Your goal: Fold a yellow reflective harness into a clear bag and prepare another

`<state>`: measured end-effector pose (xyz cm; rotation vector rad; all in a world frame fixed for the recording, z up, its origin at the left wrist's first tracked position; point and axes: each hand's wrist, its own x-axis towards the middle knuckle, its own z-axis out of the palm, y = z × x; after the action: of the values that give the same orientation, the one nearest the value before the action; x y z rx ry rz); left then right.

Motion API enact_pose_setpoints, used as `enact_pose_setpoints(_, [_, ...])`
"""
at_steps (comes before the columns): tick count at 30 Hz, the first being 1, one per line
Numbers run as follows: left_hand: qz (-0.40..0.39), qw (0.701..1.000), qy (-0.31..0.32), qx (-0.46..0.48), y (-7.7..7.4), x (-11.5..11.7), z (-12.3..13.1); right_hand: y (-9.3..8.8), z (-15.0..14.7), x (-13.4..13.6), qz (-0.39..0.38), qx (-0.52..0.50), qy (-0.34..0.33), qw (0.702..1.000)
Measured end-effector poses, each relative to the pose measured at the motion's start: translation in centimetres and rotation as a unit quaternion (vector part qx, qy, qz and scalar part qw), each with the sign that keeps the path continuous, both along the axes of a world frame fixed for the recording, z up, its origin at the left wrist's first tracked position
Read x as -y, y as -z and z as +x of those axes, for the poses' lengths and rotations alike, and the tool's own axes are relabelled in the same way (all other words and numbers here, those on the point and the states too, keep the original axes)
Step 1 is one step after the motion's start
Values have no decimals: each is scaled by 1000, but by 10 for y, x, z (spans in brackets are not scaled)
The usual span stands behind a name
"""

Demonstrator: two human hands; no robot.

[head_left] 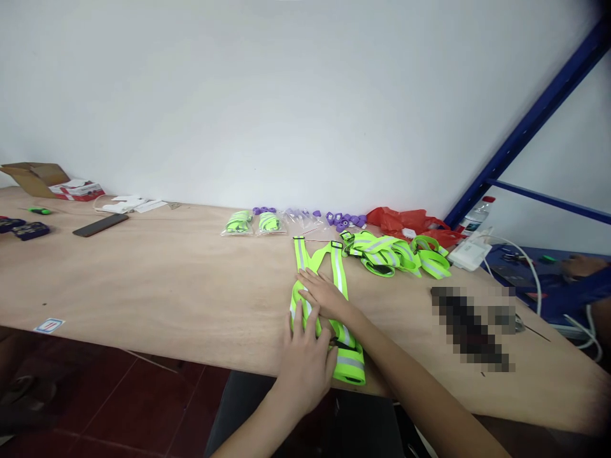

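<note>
A neon yellow-green reflective vest made of straps with silver stripes lies on the wooden table at its front edge. Black buckles sit at its two far strap ends. My left hand rests on the near left part of the straps, fingers spread. Just beyond it, my right hand lies across the middle of the vest with its fingers stretched out flat. Part of the vest is hidden under both hands. A loose heap of similar reflective straps lies right of the vest's far end.
Along the wall are two clear bags of folded straps, empty-looking clear bags, purple rolls and a red plastic bag. A bottle and white power strip stand right; a phone lies left. Another person's hand shows far right.
</note>
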<state>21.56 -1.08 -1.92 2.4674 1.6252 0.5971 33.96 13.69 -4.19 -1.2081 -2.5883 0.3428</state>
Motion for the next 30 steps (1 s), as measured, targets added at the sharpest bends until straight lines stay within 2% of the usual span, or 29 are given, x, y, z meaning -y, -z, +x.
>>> enact_pose_setpoints(6, [-43, 998, 3, 43, -3, -6, -2, 4, 3, 0, 7, -83, 3, 997])
enact_pose_setpoints(10, [-86, 995, -2, 60, -5, -11, -3, 4, 6, 0, 38, -227, 40, 972])
enact_pose_setpoints(12, [-95, 993, -18, 61, -5, -12, -3, 1, 9, -1, 65, -259, 71, 961])
enact_pose_setpoints(15, [-100, 993, -32, 45, -4, -14, -3, -5, 18, 6, 87, -226, 113, 964])
enact_pose_setpoints(17, [-99, 994, -34, 40, -4, -14, -2, -6, 29, 19, 72, -190, 133, 970])
enact_pose_setpoints(22, [-119, 990, -35, 65, -6, -14, -2, -5, 62, 77, -14, -121, 176, 977])
enact_pose_setpoints(26, [-127, 990, -20, 63, -11, -14, -3, -9, 72, 111, -103, -62, 161, 980])
enact_pose_setpoints(30, [-122, 991, 9, 49, -14, -16, -5, -15, 69, 114, -140, -28, 99, 985])
